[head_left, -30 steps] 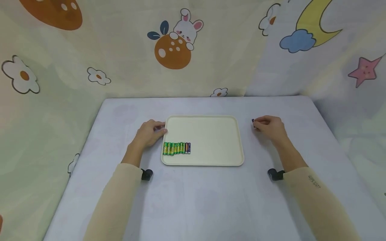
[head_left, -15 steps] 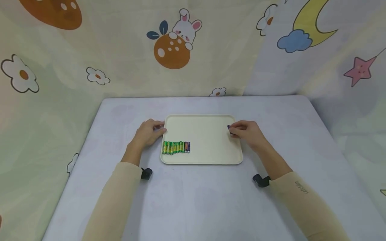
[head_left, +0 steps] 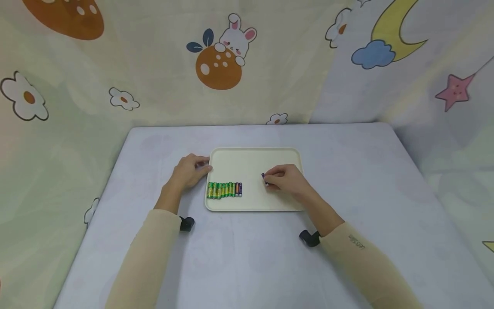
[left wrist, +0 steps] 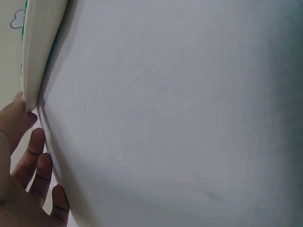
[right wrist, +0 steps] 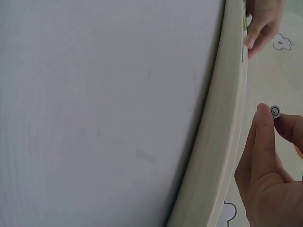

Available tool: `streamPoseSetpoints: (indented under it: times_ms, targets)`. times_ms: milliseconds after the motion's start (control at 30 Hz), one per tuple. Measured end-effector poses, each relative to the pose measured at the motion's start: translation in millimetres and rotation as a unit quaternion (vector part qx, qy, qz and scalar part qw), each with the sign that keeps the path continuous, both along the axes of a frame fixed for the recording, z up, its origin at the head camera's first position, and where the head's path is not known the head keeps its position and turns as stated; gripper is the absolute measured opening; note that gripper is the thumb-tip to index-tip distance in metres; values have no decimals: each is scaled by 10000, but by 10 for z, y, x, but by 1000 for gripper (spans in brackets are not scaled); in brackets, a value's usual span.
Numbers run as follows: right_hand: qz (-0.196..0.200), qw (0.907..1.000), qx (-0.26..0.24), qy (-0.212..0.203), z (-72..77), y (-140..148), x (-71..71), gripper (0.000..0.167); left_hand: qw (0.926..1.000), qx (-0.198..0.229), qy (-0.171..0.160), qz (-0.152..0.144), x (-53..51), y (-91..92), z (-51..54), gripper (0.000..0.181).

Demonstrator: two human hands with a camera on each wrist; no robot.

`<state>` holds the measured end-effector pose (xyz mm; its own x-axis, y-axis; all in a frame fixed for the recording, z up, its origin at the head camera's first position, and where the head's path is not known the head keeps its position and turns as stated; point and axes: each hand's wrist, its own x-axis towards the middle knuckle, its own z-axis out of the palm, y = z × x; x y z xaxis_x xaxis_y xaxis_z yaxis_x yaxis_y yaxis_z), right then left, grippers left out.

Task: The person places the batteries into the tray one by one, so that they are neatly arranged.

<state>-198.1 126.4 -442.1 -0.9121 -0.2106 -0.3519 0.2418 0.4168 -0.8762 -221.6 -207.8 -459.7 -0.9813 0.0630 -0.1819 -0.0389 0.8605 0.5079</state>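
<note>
Over the cream tray (head_left: pixel 254 208), my right hand (head_left: pixel 287 180) pinches a dark purple battery (head_left: pixel 264 176) between thumb and fingers. The right wrist view shows that battery's silver end (right wrist: pixel 275 111) at the fingertips. A row of several green batteries (head_left: pixel 220 190) stands side by side at the tray's lower left, followed on the right by an orange-and-dark battery (head_left: pixel 237 189) and a dark purple one (head_left: pixel 240 189). My left hand (head_left: pixel 189 172) rests at the tray's left edge, thumb touching the rim and the other fingers loosely bent, as the left wrist view shows.
The tray lies on a table covered with a white cloth (head_left: pixel 247 257). A printed curtain (head_left: pixel 162 64) with a rabbit, flowers and a moon hangs behind and around the table. A black wrist camera (head_left: pixel 187 223) sits at the left wrist, another (head_left: pixel 310 238) at the right.
My right hand has moved left with the battery, from the table right of the tray to over the tray's right half. The left hand and the battery row stay in place.
</note>
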Motion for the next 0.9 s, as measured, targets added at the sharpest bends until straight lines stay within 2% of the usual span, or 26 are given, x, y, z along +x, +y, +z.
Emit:
streamPoseSetpoints:
  times_ms: [233, 400, 667, 900]
  targets:
    - [282, 9986, 444, 104, -82, -274, 125, 15, 10000, 2, 0, -40, 11, -3, 0, 48]
    - [343, 9977, 518, 270, -103, -391, 175, 13, 10000, 36, 35, -52, 19, -3, 14, 48]
    - [392, 9959, 679, 462, -118, -418, 174, 17, 9999, 0, 85, -93, 20, -1, 4, 48]
    - [352, 9973, 568, 308, -128, -404, 176, 16, 9999, 43, 101, -26, 25, -9, -11, 48]
